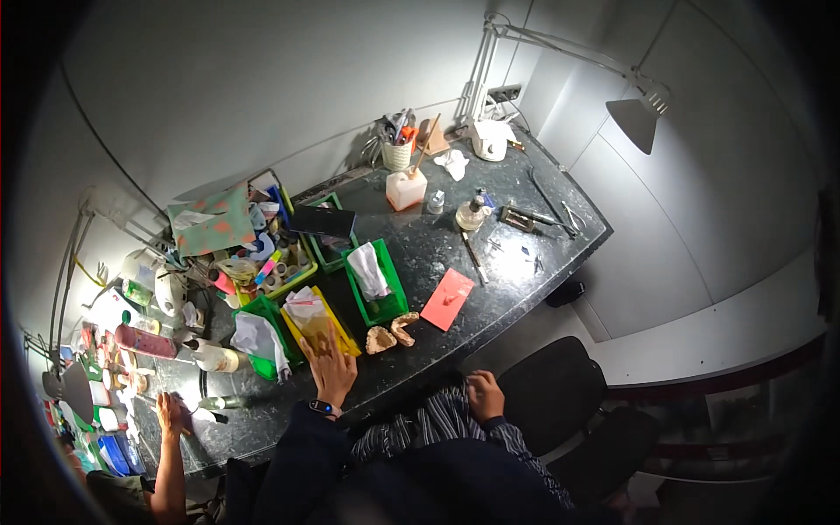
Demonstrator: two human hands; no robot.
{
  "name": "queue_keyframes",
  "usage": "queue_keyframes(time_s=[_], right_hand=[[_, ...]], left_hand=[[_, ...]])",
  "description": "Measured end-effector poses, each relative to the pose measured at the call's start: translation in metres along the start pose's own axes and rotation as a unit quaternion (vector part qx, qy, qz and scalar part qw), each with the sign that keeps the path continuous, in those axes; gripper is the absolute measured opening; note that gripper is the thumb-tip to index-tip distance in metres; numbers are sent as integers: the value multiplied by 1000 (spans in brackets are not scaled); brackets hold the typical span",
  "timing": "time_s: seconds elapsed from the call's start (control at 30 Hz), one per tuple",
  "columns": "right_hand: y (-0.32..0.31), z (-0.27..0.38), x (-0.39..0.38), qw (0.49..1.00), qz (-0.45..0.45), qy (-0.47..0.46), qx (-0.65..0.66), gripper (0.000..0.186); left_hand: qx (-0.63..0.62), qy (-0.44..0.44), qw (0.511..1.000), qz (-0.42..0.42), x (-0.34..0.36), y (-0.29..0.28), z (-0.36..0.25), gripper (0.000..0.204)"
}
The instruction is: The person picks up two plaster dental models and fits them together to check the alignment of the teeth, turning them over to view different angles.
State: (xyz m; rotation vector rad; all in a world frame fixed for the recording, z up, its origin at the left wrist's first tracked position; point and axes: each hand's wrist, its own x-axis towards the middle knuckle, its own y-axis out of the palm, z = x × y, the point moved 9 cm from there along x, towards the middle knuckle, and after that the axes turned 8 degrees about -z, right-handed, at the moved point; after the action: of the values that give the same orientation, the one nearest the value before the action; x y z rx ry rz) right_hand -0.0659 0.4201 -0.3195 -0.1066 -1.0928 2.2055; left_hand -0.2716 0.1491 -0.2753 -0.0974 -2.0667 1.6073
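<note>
My left hand is positioned at the near end of the yellow bin, palm down. Its fingers are apart and extend over the bin; contact with the contents cannot be confirmed from this angle. The yellow bin stands on the dark mottled worktop, between a green bin on its left and a second green bin on its right. It contains white and pinkish wrapping.

My right hand is located near my lap, below the worktop edge. Its fingers are curled; I cannot tell whether they enclose anything.

Markings: the wristband on my left wrist has a lit display with small bluish characters, too small to read. The cream squeeze bottle at left and the red cylindrical container beyond it are too small in view for any lettering to be read.

Adjacent items: two tan dental casts lie just right of the yellow bin's near end. A red rectangular sheet lies farther right. A glass bottle stands beyond the sheet. Another person's hand is at the far left of the worktop.
</note>
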Motion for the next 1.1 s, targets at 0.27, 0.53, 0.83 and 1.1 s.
queue_keyframes(time_s=[0.27, 0.53, 0.83, 1.1], right_hand=[[27, -278, -73, 907, 302, 180, -232, 34], [-79, -427, 43, 864, 237, 363, -255, 41], [22, -11, 234, 787, 588, 16, 185, 38], [148, 113, 140, 890, 350, -293, -14, 58]], left_hand=[[-102, -88, 988, 79, 47, 24, 41, 68], [-73, -238, 934, -257, 55, -29, 17, 54], [12, -393, 899, -196, 68, -18, 18, 72], [-232, -324, 879, -263, -17, -20, -22, 29]])
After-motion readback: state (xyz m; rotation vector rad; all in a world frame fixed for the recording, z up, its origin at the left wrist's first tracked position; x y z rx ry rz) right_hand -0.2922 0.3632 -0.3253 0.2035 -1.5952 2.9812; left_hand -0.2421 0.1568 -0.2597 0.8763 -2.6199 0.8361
